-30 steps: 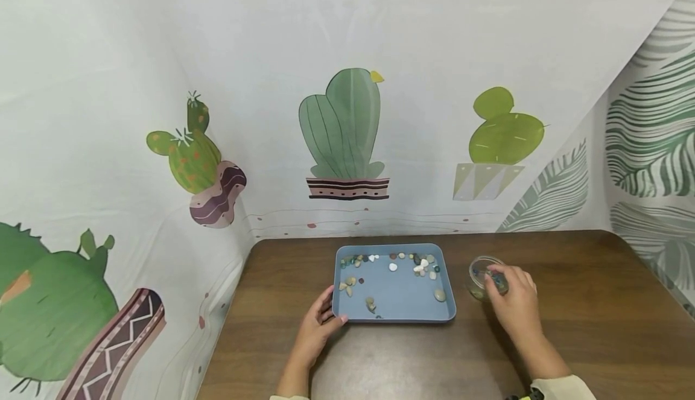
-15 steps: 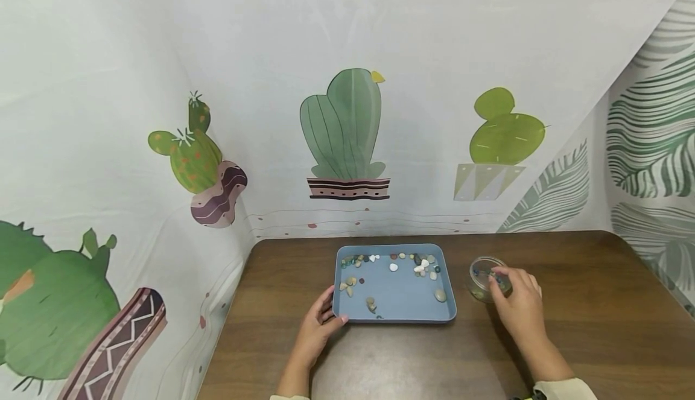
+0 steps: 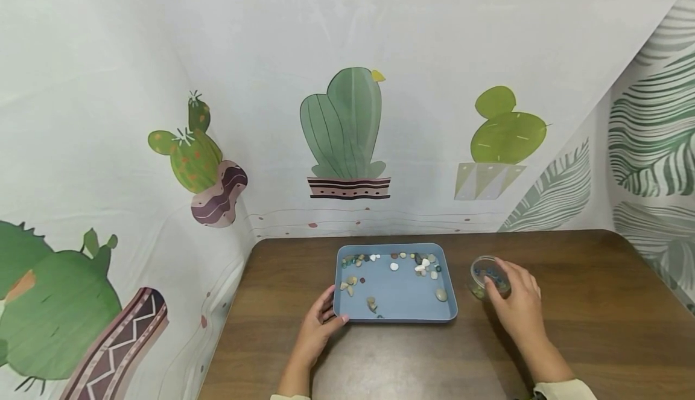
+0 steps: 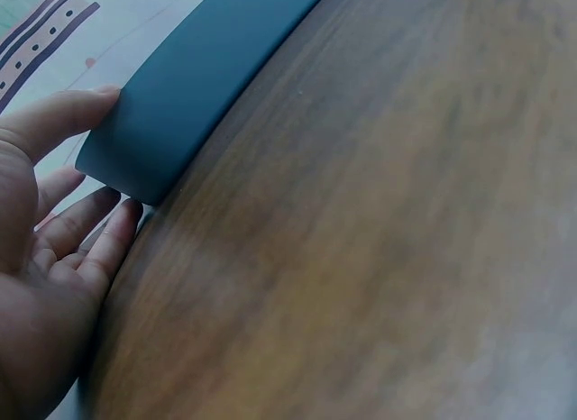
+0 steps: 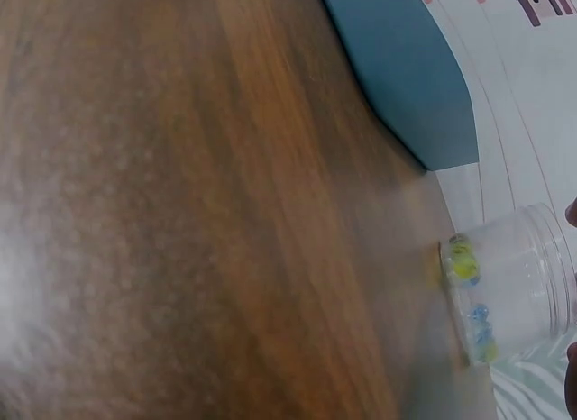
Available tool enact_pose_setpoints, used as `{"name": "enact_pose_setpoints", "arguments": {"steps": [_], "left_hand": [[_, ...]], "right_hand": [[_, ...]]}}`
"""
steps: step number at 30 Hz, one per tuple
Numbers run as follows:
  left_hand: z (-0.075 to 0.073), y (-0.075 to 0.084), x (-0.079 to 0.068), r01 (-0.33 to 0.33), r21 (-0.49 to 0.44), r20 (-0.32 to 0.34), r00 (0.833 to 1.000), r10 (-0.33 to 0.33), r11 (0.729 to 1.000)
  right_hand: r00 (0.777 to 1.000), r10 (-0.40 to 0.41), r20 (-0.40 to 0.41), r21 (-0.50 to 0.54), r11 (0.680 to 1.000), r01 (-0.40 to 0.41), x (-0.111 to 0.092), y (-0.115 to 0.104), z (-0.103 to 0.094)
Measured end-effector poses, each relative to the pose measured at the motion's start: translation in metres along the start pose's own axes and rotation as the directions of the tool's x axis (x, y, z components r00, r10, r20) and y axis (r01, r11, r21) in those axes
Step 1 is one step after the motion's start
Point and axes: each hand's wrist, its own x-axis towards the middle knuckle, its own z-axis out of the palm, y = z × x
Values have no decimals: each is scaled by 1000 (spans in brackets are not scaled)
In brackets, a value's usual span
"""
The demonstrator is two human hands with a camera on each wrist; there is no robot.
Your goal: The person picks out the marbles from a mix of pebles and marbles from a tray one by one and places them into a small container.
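Note:
My left hand (image 3: 319, 326) grips the near left corner of a shallow blue tray (image 3: 393, 320), thumb (image 4: 77, 114) at its rim and fingers at its side and lower edge. Pebbles (image 3: 423, 265) in white, tan, grey, dark and green lie in the tray, mostly along the back and left side. To the tray's right, my right hand (image 3: 518, 303) holds a clear round jar (image 3: 478, 282) at its upper rim, thumb and fingers on opposite sides. The jar stands upright, with blue and yellow-green glass beads (image 5: 464, 260) at the bottom. Part of its rim hides behind the hand.
The brown wooden table (image 3: 391, 364) runs back to a white cloth backdrop (image 3: 423, 134) printed with cacti and leaves. Wood shows between tray and jar, and in front of both. A light sleeve (image 3: 564, 389) covers the right forearm.
My right thumb and fingers, close together over the jar's mouth earlier, have spread apart to its rim. The left hand and the tray keep their places.

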Motion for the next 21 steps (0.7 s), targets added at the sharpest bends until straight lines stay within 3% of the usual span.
{"name": "enact_pose_setpoints", "arguments": {"steps": [21], "left_hand": [[-1,-1,0,-3,-16,10,1000,3,1000]], "right_hand": [[1000,-10,28,14,1000,10,1,-11,1]]}}
